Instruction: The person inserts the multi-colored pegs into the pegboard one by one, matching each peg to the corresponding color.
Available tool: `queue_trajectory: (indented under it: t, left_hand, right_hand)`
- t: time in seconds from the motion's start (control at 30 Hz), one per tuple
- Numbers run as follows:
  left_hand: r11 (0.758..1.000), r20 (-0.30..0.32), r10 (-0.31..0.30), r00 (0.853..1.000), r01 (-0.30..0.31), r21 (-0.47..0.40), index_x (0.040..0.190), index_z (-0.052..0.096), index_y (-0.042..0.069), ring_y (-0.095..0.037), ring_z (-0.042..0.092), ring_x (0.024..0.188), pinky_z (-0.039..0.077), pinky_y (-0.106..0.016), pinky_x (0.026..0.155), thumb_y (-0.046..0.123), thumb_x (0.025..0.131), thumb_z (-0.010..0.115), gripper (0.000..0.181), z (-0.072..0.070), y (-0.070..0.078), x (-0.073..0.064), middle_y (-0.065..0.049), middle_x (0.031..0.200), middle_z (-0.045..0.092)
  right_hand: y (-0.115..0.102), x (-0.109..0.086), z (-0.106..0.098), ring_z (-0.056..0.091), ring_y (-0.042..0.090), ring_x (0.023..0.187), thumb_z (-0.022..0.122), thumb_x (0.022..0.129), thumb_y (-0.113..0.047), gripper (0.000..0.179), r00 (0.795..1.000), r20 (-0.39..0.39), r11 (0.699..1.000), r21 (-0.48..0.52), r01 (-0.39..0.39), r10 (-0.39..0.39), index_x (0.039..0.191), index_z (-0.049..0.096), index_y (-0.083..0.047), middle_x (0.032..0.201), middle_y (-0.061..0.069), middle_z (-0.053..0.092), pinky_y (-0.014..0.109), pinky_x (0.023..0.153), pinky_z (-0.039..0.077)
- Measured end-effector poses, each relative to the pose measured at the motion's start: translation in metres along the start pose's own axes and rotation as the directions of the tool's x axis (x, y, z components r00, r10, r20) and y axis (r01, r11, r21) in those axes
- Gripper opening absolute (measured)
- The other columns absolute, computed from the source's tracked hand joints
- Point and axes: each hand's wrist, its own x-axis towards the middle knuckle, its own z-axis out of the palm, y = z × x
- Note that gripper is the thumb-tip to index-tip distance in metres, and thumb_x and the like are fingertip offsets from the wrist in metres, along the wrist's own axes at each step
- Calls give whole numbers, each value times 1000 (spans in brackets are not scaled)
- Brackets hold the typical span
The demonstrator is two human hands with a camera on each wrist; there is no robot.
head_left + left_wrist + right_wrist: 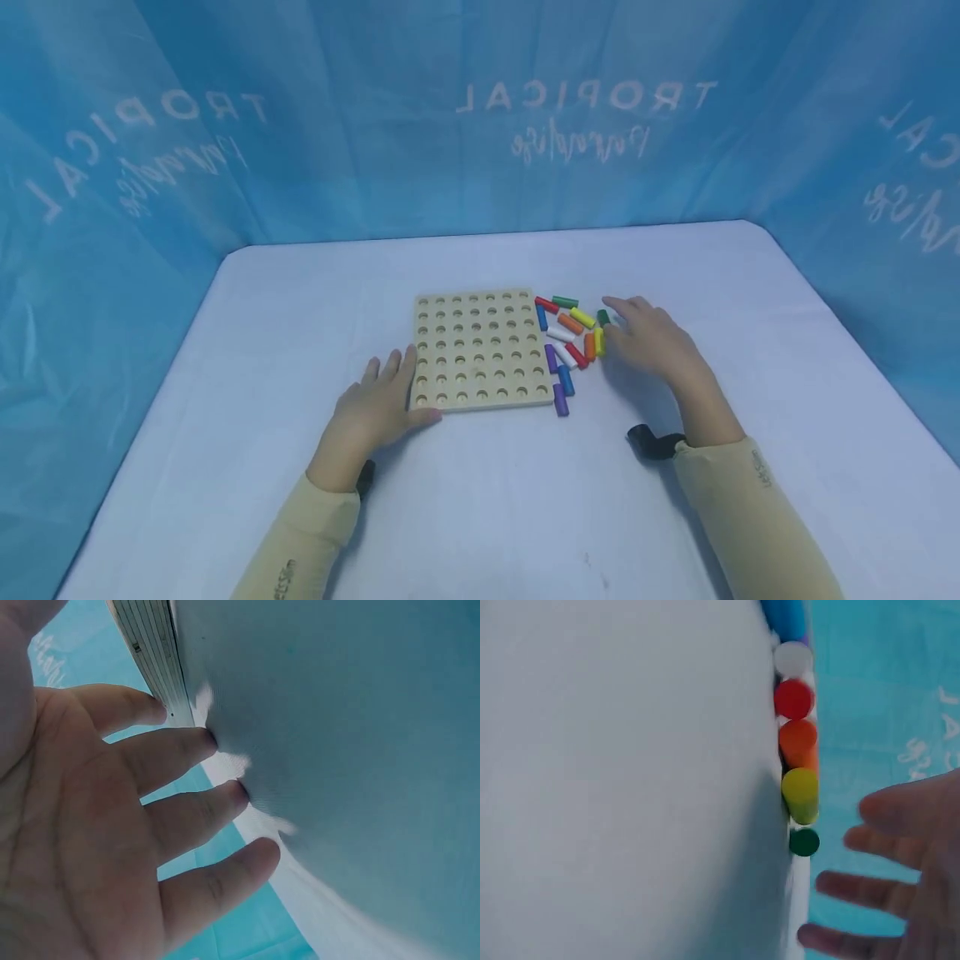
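Fourteen short coloured cylindrical pegs (570, 323) lie loose on the white cloth-covered surface (487, 500), right beside the square pale wooden hole board (484, 333), probably for easy reach. Left hand (378, 404): fingers spread, at the board's near-left corner, likely steadying it. Right hand (652, 337): fingers apart (no pinch visible), beside a dark green peg (604, 317); can't tell if touching. Hand partly hides that peg; right wrist view shows pegs end-on, overlapping, blurry.
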Motion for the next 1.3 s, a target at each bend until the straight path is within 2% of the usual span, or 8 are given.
queue_trajectory:
  t: [0.2, 0.33, 0.73, 0.97, 1.2, 1.3]
  left_hand:
    - [1000, 19, -1, 1000, 1, -13, 160, 6, 8, -49, 6, 151, 24, -69, 115, 59, 89, 63, 105, -1, 2, 1, -21, 165, 11]
    - [1000, 21, -4, 1000, 5, -13, 160, 5, 7, -50, 5, 151, 24, -69, 115, 59, 90, 62, 105, -1, 3, 3, -23, 165, 10]
    - [1000, 29, -6, 1000, 7, -18, 160, 4, 6, -50, 4, 151, 24, -68, 116, 58, 91, 62, 104, -2, 4, 4, -23, 165, 9]
    - [999, 39, -13, 999, 15, -30, 160, 4, 6, -49, 3, 151, 23, -69, 116, 56, 92, 62, 102, -4, 6, 3, -24, 165, 8]
    - [999, 44, -14, 999, 16, -39, 160, 3, 6, -49, 2, 151, 21, -69, 117, 55, 92, 62, 102, -4, 6, 3, -24, 165, 7]
    - [999, 45, -13, 999, 14, -41, 160, 3, 6, -49, 1, 151, 21, -69, 116, 56, 92, 62, 103, -3, 6, 4, -24, 165, 7]
  right_hand:
    - [6, 18, 7, 42, 47, 128, 47, 101, -33, 56, 1000, -12, 999, -41, -4, 3, 152, 39, -14, 141, 24, 47, 68, 98, 44]
    - [4, 23, 6, 48, 44, 121, 50, 100, -29, 52, 1000, -2, 998, -61, -1, 1, 149, 44, -11, 133, 23, 53, 64, 95, 48]
    - [0, 30, 6, 48, 45, 130, 56, 98, -25, 50, 999, 20, 998, -47, -33, 33, 144, 48, -8, 139, 23, 54, 66, 103, 43]
    - [-10, 25, -1, 58, 39, 112, 57, 99, -25, 49, 997, -70, 999, 50, -15, 18, 145, 46, -12, 125, 19, 61, 57, 91, 52]
    - [-23, 26, -6, 58, 41, 120, 60, 99, -20, 46, 983, -182, 993, 108, 39, -18, 143, 47, -14, 131, 19, 62, 58, 96, 51]
    - [-27, 27, -7, 59, 39, 117, 61, 99, -21, 46, 977, -211, 992, 118, 48, -23, 142, 48, -14, 130, 18, 63, 56, 94, 53]
